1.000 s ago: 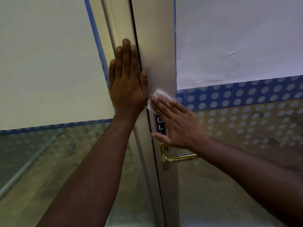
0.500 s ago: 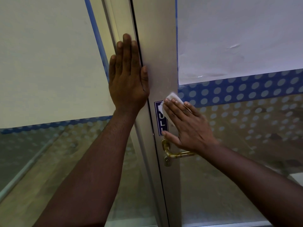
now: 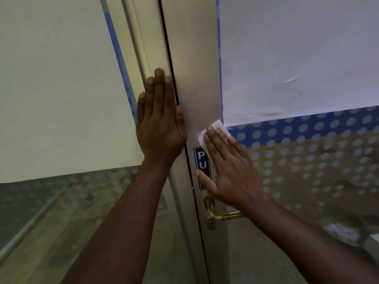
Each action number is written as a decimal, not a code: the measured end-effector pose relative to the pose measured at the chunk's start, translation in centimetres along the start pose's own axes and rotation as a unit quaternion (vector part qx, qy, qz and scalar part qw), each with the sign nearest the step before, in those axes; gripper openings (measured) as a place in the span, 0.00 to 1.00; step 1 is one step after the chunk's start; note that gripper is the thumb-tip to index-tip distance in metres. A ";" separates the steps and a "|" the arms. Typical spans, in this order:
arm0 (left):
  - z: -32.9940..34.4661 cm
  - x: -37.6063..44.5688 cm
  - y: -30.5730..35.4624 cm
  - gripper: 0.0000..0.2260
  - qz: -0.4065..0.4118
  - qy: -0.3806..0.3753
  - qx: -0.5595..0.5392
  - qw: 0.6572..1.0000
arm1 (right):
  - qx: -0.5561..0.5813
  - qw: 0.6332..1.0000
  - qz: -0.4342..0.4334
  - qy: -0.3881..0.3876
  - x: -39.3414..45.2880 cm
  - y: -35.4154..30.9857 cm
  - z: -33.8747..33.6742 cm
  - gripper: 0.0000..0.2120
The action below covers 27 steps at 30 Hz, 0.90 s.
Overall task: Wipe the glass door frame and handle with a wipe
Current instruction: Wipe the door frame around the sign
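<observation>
A silver metal door frame [image 3: 196, 74] runs top to bottom through the middle of the head view. My left hand [image 3: 160, 124] lies flat and open against the frame's left edge, over the dark seam. My right hand [image 3: 227, 167] presses a white wipe [image 3: 215, 129] flat on the frame, just above a blue PULL sticker [image 3: 200, 160] that it partly covers. The brass lever handle [image 3: 221, 216] sticks out to the right below my right hand, partly hidden by the wrist.
Frosted white film covers the glass panel on the left [image 3: 61, 89] and on the right [image 3: 297, 58]. A blue band with pale dots [image 3: 307, 128] crosses the right glass. Below it the glass is see-through, showing floor behind.
My right hand slid the wipe across the frame from the left edge to the right, by the blue band, uncovering part of the PULL sticker. My left hand stayed flat on the frame.
</observation>
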<state>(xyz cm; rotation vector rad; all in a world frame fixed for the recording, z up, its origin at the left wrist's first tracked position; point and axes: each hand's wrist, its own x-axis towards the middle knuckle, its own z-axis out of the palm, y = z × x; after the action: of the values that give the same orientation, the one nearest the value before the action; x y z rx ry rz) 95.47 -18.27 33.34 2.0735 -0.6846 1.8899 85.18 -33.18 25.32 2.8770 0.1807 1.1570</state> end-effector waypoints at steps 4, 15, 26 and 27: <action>0.3 -0.4 0.0 0.24 0.002 0.008 -0.012 1.000 | -0.009 1.000 -0.004 -0.026 -2.3 0.4 1.4 0.38; -0.1 -0.5 0.5 0.25 -0.010 -0.008 0.019 1.000 | -0.026 0.998 0.004 0.065 1.6 -0.2 1.0 0.38; 0.6 -2.4 2.0 0.23 -0.057 0.036 0.043 0.997 | -0.007 0.996 -0.011 0.092 2.7 0.1 0.0 0.33; 0.5 -2.5 1.9 0.22 -0.054 0.031 0.037 0.997 | -0.009 0.996 -0.012 0.084 1.9 0.1 0.3 0.32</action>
<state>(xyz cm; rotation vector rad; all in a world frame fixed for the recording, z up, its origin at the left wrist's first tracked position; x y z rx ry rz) 94.84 -19.71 30.58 2.0418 -0.4869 1.9372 86.79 -33.03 26.39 2.7527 0.2079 1.3885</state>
